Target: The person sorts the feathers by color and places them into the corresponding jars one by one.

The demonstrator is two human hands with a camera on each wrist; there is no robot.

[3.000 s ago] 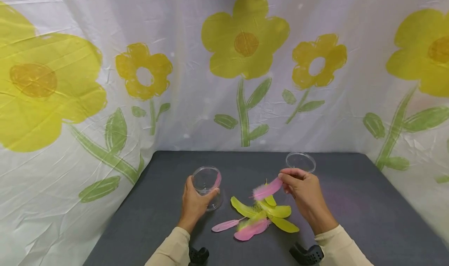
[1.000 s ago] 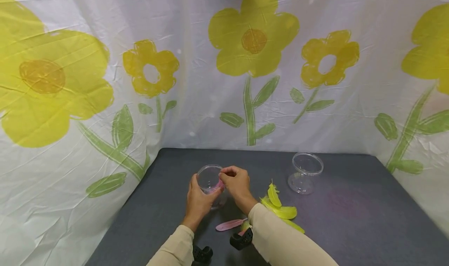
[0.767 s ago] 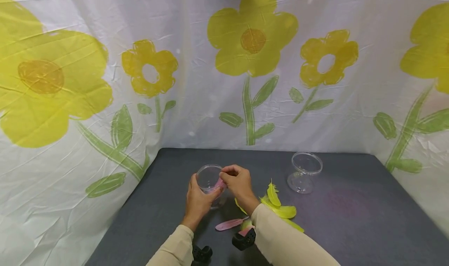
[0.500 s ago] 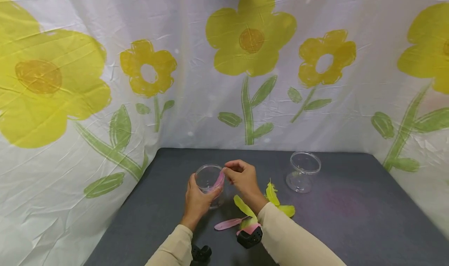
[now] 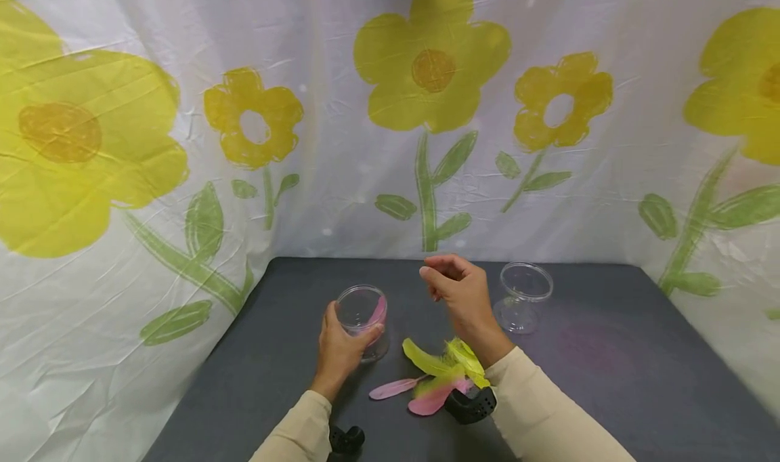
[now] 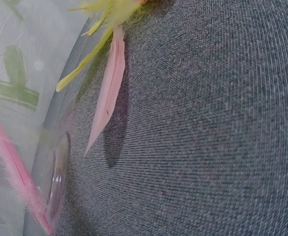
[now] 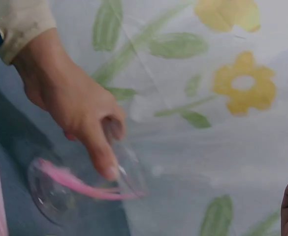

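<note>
Right fingers [image 5: 439, 282] withdrawn, half-curled; left fingers [image 5: 370, 334] grip cup [image 5: 361, 313].

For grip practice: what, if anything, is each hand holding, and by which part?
Left hand holds a clear cup by its side, near the rim; right hand holds nothing.

A white curtain [image 5: 329, 198] hung behind a dark grey table [image 5: 256, 326] and along both its sides, creased at the left. It bore large yellow flowers [image 5: 432, 69] and smaller flowers [image 5: 286, 110] with white centres, green stems [image 5: 424, 198] and leaves [image 5: 456, 157]. A faint pinkish patch [image 5: 594, 347] tinged the table's right part.
</note>
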